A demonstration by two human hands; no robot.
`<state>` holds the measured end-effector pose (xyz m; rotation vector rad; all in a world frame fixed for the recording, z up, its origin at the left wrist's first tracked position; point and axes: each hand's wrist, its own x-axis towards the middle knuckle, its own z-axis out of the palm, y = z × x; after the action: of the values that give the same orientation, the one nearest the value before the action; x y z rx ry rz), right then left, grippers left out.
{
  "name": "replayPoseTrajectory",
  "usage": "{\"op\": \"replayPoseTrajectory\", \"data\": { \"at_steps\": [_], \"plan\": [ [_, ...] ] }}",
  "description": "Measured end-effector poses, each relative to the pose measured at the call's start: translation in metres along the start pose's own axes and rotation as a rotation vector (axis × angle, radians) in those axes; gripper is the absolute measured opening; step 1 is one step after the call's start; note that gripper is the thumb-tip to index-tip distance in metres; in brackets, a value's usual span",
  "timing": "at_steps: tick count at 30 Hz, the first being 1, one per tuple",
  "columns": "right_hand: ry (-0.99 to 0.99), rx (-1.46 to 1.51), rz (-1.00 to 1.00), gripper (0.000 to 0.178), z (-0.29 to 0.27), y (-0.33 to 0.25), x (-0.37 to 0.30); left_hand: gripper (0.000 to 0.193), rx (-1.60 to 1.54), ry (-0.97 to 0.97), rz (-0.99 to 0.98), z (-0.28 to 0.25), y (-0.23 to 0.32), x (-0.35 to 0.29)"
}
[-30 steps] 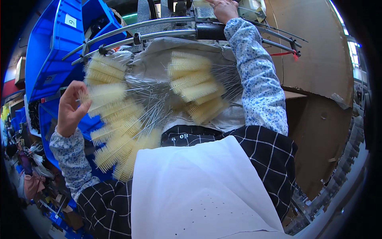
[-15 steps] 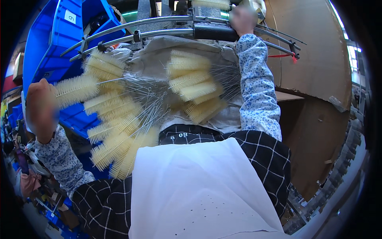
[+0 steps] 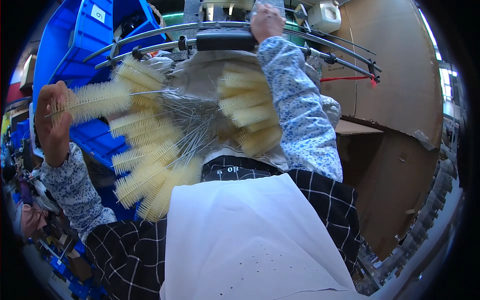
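My left hand [image 3: 54, 120] is closed around the bristle end of a cream bottle brush [image 3: 95, 101]. This brush lies nearly level, its twisted wire stem pointing right, over a pile of similar brushes [image 3: 145, 162]. A second group of brushes [image 3: 247, 107] lies to the right, partly behind my right sleeve. At the top my right hand [image 3: 268, 22] is curled at the right end of a sliding carriage with a black padded sleeve [image 3: 226, 41] on the metal rails. The exact part under those fingers is hidden.
Two curved metal rails [image 3: 150, 48] cross the far side. Blue bins [image 3: 75, 55] stand at the left, and tall cardboard [image 3: 395, 75] walls the right. A white jug [image 3: 325, 16] sits behind the rails. A red strip [image 3: 350, 78] hangs from the right rail end.
My right hand and the carriage with the black sleeve have shifted left along the rails. My left hand has turned slightly, with the held brush now more level.
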<state>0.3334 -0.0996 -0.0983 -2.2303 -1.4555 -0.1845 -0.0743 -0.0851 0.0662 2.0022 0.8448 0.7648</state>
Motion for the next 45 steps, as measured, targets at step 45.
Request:
{"op": "replayPoseTrajectory", "data": {
  "at_steps": [45],
  "plan": [
    [-0.711, 1.05, -0.23, 0.025, -0.085, -0.003, -0.065, 0.043, -0.313, -0.587, -0.239, 0.119, 0.004, 0.039]
  ]
}}
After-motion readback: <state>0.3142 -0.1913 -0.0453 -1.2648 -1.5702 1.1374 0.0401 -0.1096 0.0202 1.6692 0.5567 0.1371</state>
